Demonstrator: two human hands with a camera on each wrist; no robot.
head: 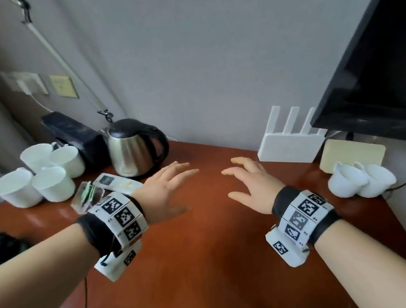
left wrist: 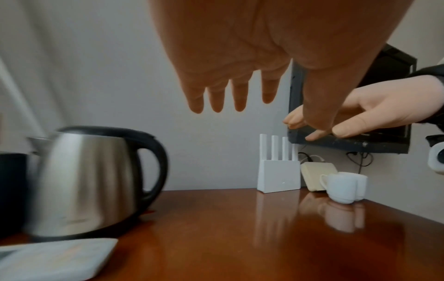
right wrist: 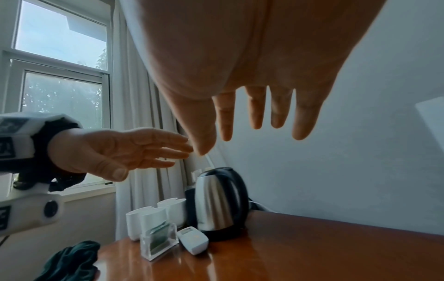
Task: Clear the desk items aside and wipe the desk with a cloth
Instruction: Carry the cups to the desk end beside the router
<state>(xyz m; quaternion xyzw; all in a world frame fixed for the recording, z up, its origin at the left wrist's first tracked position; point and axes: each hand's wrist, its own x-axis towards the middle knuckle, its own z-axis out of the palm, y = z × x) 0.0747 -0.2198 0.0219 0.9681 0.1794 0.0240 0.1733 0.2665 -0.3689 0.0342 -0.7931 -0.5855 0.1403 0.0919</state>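
Both hands hover palm-down over the middle of the red-brown desk (head: 205, 252), fingers straight and spread, holding nothing. My left hand (head: 172, 183) is just right of the steel kettle (head: 133, 150); my right hand (head: 248, 181) is in front of the white router (head: 289, 143). A white remote (head: 117, 183) and a clear card holder (head: 88, 198) lie by the kettle. Several white cups (head: 39, 178) stand at the desk's left end. A dark green cloth (right wrist: 72, 260) lies at the desk's left front corner.
Two small white cups (head: 361, 181) and a cream box (head: 352, 155) sit at the right, under a black TV (head: 373, 65). A black box (head: 72, 135) stands behind the kettle. A window (right wrist: 60, 76) and curtain are at the left.
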